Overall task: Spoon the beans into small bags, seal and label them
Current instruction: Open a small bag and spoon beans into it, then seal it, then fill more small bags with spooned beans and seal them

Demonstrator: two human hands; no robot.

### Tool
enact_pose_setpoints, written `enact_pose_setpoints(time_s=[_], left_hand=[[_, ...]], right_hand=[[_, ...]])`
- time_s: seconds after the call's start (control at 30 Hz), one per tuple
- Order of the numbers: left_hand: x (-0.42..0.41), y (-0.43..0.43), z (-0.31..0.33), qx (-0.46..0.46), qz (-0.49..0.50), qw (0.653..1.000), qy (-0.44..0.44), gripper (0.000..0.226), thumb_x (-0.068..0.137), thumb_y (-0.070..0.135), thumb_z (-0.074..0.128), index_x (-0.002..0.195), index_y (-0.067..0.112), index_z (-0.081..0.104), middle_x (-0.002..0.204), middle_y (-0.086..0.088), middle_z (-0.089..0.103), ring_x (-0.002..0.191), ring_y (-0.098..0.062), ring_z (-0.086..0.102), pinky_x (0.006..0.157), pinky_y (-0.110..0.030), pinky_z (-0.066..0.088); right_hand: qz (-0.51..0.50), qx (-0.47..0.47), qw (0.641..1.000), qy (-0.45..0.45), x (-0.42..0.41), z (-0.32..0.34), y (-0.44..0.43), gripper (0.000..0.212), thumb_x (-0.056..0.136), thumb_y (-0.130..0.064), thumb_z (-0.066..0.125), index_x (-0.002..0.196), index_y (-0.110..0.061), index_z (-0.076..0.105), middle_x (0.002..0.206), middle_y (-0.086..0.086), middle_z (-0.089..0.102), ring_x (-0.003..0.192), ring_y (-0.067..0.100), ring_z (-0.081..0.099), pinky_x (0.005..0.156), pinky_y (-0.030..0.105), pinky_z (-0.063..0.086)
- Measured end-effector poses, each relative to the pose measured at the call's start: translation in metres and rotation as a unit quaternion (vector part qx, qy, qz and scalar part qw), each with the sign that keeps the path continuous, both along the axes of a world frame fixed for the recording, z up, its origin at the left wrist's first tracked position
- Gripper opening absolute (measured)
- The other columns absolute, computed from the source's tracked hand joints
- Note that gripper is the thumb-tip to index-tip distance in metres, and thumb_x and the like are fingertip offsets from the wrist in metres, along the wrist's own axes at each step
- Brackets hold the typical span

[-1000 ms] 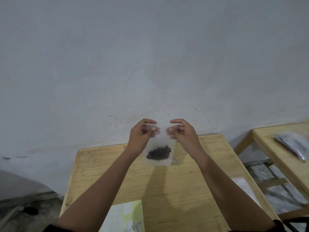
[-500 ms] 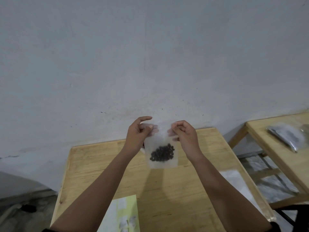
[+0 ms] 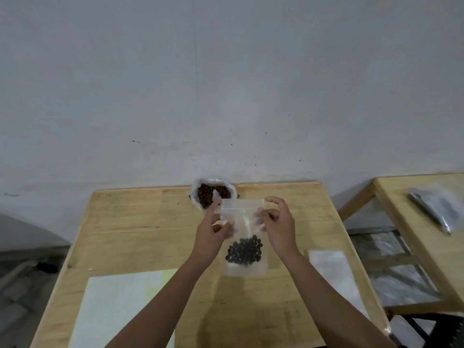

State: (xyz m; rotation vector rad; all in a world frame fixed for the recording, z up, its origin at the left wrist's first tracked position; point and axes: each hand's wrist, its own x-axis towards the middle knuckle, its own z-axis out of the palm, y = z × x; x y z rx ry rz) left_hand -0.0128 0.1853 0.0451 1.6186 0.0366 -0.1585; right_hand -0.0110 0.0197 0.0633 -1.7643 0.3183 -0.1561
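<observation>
Moved: since half a second ago the view has tipped down, so the far edge of the table (image 3: 140, 222) and the sack (image 3: 194, 197) now show. Both hands have slid from the top corners of the bag (image 3: 244, 268) down to its sides, below the zip strip.
Bag: clear and upright, held in the air above the middle of the table, in front of the sack and apart from it. Motion blur softens its outline.
Beans (image 3: 244, 250): a dark cluster in the lower half of the bag, with empty film above them.
Left hand (image 3: 213, 231): pinches the bag's left side between thumb and curled fingers, with the forefinger stretched up beside the top left corner.
Right hand (image 3: 277, 223): grips the bag's right side with curled fingers, the forefinger arched over the top right corner.
Sack: open-mouthed and holding brown beans, at the table's far edge against the wall (image 3: 226, 84).
Sheet (image 3: 120, 307): pale and flat on the near left of the table, partly under the left forearm.
Spare bags (image 3: 331, 272): clear and flat, along the table's right edge.
Side table (image 3: 391, 197): to the right, well apart, with a dark packet (image 3: 437, 209) lying on it.
</observation>
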Motion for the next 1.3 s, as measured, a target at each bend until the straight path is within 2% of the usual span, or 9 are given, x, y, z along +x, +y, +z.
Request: enact_pose_setpoints(time_s=[0.17, 0.3, 0.4, 0.57, 0.73, 0.9, 1.07, 1.17, 1.3], left_hand=[[-0.033, 0.002, -0.045, 0.081, -0.003, 0.994, 0.067, 0.066, 0.088, 0.01, 0.063, 0.145, 0.02, 0.031, 0.105, -0.009, 0.061, 0.07, -0.013, 0.065, 0.062, -0.023, 0.056], [-0.047, 0.003, -0.067, 0.131, -0.011, 0.987, 0.097, 0.066, 0.086, 0.004, 0.063, 0.143, 0.019, 0.032, 0.096, 0.004, 0.054, 0.072, -0.004, 0.055, 0.06, -0.011, 0.047], [-0.051, 0.004, -0.078, 0.164, -0.011, 0.981, 0.1, 0.069, 0.083, -0.002, 0.064, 0.143, 0.008, 0.033, 0.098, 0.002, 0.051, 0.078, -0.008, 0.052, 0.066, -0.01, 0.044], [-0.05, 0.004, -0.083, 0.24, -0.033, 0.966, 0.09, 0.074, 0.08, 0.006, 0.069, 0.144, 0.009, 0.032, 0.107, -0.001, 0.041, 0.093, -0.013, 0.048, 0.078, -0.013, 0.037], [-0.05, 0.004, -0.083, 0.263, -0.042, 0.959, 0.091, 0.074, 0.079, 0.006, 0.069, 0.143, 0.006, 0.032, 0.124, -0.006, 0.036, 0.117, -0.021, 0.044, 0.104, -0.026, 0.037], [-0.052, 0.0, -0.08, 0.322, -0.041, 0.944, 0.055, 0.067, 0.078, 0.01, 0.068, 0.139, 0.008, 0.039, 0.135, -0.012, 0.031, 0.128, -0.025, 0.03, 0.109, -0.029, 0.029], [-0.051, -0.034, -0.065, 0.315, -0.065, 0.947, -0.015, 0.051, 0.085, 0.012, 0.062, 0.133, 0.012, 0.045, 0.131, -0.006, 0.038, 0.125, -0.02, 0.034, 0.106, -0.024, 0.03], [-0.05, -0.074, -0.059, 0.284, -0.119, 0.95, -0.042, 0.04, 0.091, 0.02, 0.058, 0.129, 0.012, 0.048, 0.126, -0.003, 0.043, 0.118, -0.015, 0.041, 0.094, -0.008, 0.025], [-0.056, -0.133, -0.057, 0.256, -0.193, 0.946, -0.054, 0.042, 0.095, 0.028, 0.053, 0.134, 0.015, 0.043, 0.132, -0.001, 0.041, 0.115, -0.007, 0.042, 0.09, -0.006, 0.026]], right_hand=[[0.013, -0.062, 0.993, 0.096, -0.027, -0.061, -0.003, 0.02, 0.088, -0.015, 0.063, 0.103, -0.024, 0.052, 0.081, 0.005, 0.068, 0.073, 0.023, 0.066, 0.067, 0.041, 0.056], [0.04, -0.111, 0.984, 0.134, -0.039, -0.084, -0.002, 0.027, 0.089, -0.014, 0.062, 0.114, -0.016, 0.055, 0.094, 0.002, 0.062, 0.088, 0.016, 0.061, 0.072, 0.019, 0.047], [0.05, -0.138, 0.979, 0.144, -0.043, -0.09, -0.001, 0.032, 0.087, -0.011, 0.062, 0.119, -0.012, 0.057, 0.102, 0.001, 0.06, 0.091, 0.013, 0.058, 0.076, 0.017, 0.044], [0.087, -0.182, 0.969, 0.144, -0.045, -0.097, -0.003, 0.046, 0.084, -0.008, 0.064, 0.128, -0.011, 0.054, 0.115, 0.005, 0.057, 0.096, 0.011, 0.054, 0.082, 0.018, 0.044], [0.109, -0.184, 0.964, 0.161, -0.048, -0.097, 0.0, 0.055, 0.081, -0.005, 0.065, 0.133, -0.01, 0.049, 0.122, 0.007, 0.052, 0.103, 0.009, 0.05, 0.093, 0.023, 0.045], [0.128, -0.213, 0.956, 0.156, -0.05, -0.097, 0.0, 0.056, 0.078, -0.009, 0.069, 0.131, -0.01, 0.051, 0.128, 0.007, 0.047, 0.12, 0.02, 0.047, 0.104, 0.03, 0.041], [0.08, -0.225, 0.96, 0.148, -0.048, -0.081, -0.026, 0.041, 0.084, -0.013, 0.066, 0.123, -0.014, 0.055, 0.123, 0.001, 0.047, 0.111, 0.012, 0.048, 0.083, 0.007, 0.036], [0.029, -0.241, 0.961, 0.13, -0.053, -0.068, -0.065, 0.036, 0.085, -0.013, 0.065, 0.12, -0.014, 0.056, 0.121, 0.003, 0.05, 0.111, 0.017, 0.052, 0.087, 0.019, 0.04], [-0.072, -0.249, 0.955, 0.142, -0.078, -0.06, -0.131, 0.035, 0.086, -0.01, 0.063, 0.121, -0.01, 0.057, 0.12, 0.007, 0.054, 0.112, 0.02, 0.052, 0.089, 0.019, 0.035]])
